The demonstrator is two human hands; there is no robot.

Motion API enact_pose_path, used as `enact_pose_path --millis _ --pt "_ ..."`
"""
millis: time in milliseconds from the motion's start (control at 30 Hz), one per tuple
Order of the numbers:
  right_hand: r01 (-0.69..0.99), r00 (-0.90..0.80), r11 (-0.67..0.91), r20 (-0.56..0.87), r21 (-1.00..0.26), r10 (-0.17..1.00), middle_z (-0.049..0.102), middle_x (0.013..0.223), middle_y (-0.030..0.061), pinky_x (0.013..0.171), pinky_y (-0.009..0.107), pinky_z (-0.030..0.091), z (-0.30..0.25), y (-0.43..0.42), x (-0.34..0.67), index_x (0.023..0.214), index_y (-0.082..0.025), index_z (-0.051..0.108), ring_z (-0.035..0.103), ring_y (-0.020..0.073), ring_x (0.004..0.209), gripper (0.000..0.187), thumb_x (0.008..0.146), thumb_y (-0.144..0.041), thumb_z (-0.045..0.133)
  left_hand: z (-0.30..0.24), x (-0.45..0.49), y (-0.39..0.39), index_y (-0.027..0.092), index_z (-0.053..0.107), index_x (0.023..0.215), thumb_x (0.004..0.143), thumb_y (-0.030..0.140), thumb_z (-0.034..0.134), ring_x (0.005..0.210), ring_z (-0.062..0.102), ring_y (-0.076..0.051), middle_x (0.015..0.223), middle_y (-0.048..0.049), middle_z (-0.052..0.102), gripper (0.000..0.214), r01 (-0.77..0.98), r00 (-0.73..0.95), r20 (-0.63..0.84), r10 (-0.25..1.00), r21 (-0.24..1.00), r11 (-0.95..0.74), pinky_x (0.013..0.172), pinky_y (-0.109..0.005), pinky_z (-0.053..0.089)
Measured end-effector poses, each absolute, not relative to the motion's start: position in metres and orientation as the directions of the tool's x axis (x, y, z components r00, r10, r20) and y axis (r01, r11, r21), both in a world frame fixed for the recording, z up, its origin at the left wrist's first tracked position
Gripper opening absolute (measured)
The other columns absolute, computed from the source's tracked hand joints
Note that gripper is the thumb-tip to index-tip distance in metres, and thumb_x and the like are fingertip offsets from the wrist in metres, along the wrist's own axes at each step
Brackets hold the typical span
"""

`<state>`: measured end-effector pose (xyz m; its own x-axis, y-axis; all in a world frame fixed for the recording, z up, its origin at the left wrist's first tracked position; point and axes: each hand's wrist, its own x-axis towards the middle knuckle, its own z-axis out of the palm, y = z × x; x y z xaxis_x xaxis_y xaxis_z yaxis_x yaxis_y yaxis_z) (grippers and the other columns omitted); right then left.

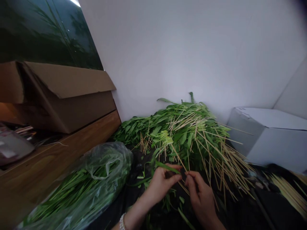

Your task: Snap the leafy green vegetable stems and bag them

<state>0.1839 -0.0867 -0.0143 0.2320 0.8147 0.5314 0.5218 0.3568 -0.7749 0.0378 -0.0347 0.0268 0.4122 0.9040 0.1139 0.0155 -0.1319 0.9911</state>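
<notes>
My left hand (pixel 161 182) pinches a folded green leaf (pixel 166 166) between thumb and fingers. My right hand (pixel 200 195) is closed on a thin bamboo skewer (pixel 178 157) whose shaft runs up and left past the leaf. Both hands meet low in the middle of the view, over a dark sheet (pixel 268 204). Just behind them rises a heap of skewered green leaves (pixel 192 134) with many stick ends fanning out to the right.
A clear plastic bag of green stalks (pixel 86 185) lies at the left. Cardboard boxes (pixel 67 95) sit on a wooden shelf (pixel 59 156) beyond it. A white box (pixel 271 134) stands at the right, with loose skewers (pixel 287 188) nearby. A white wall closes the back.
</notes>
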Motion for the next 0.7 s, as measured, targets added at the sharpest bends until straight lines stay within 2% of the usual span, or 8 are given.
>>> enact_pose_path --millis 100,200,300,467,533,700 --pt "0.519 0.158 0.41 0.556 -0.75 0.816 0.062 0.068 -0.0008 0.055 0.019 0.048 -0.016 -0.087 0.181 0.096 -0.021 0.059 0.061 0.0124 0.058 0.022 0.094 -0.034 0.041 0.028 0.048 -0.037 0.017 0.077 0.085 0.071 0.033 0.075 0.079 0.064 -0.02 0.087 -0.0077 0.072 0.022 -0.079 0.37 0.13 0.92 0.991 -0.109 0.071 -0.027 0.049" --pt "0.536 0.094 0.444 0.573 -0.718 0.814 0.061 0.068 -0.0023 0.055 0.018 0.047 -0.016 -0.086 0.179 0.098 -0.021 0.058 0.059 0.0108 0.056 0.021 0.095 -0.031 0.039 0.035 0.047 -0.035 0.016 0.075 0.078 0.071 0.036 0.074 0.065 0.06 -0.016 0.075 -0.0062 0.071 0.021 -0.093 0.334 0.123 0.935 0.991 -0.097 0.061 -0.025 0.047" --pt "0.549 0.059 0.44 0.558 -0.711 0.828 0.059 0.066 -0.0032 0.055 0.018 0.046 -0.018 -0.085 0.178 0.098 -0.022 0.058 0.059 0.0109 0.056 0.023 0.097 -0.03 0.036 0.048 0.036 -0.024 0.015 0.071 0.081 0.074 0.038 0.071 0.057 0.055 -0.012 0.078 -0.0058 0.072 0.025 -0.104 0.248 0.156 0.956 0.986 -0.133 0.056 -0.023 0.044" --pt "0.564 -0.04 0.429 0.496 -0.705 0.868 0.06 0.066 -0.0027 0.056 0.019 0.045 -0.027 -0.081 0.176 0.097 -0.022 0.057 0.06 0.012 0.058 0.026 0.098 -0.031 0.033 0.063 0.022 -0.008 0.014 0.068 0.092 0.078 0.04 0.067 0.054 0.052 -0.01 0.081 -0.0066 0.073 0.03 -0.107 0.096 0.201 0.975 0.976 -0.191 0.058 -0.023 0.044" --pt "0.559 -0.074 0.435 0.48 -0.706 0.874 0.058 0.062 -0.0034 0.054 0.019 0.044 -0.03 -0.08 0.174 0.094 -0.022 0.057 0.059 0.0119 0.055 0.026 0.098 -0.031 0.032 0.057 0.026 -0.012 0.013 0.069 0.095 0.079 0.042 0.065 0.053 0.053 -0.01 0.08 -0.0071 0.073 0.033 -0.09 0.113 0.192 0.975 0.979 -0.182 0.058 -0.024 0.045" --pt "0.533 -0.089 0.468 0.503 -0.705 0.86 0.059 0.064 -0.0022 0.054 0.019 0.046 -0.028 -0.081 0.173 0.096 -0.022 0.057 0.06 0.0122 0.055 0.027 0.098 -0.032 0.032 0.031 0.04 -0.037 0.015 0.067 0.107 0.078 0.037 0.066 0.057 0.057 -0.013 0.079 -0.0062 0.072 0.036 -0.068 0.306 0.125 0.944 0.992 -0.109 0.058 -0.025 0.047"
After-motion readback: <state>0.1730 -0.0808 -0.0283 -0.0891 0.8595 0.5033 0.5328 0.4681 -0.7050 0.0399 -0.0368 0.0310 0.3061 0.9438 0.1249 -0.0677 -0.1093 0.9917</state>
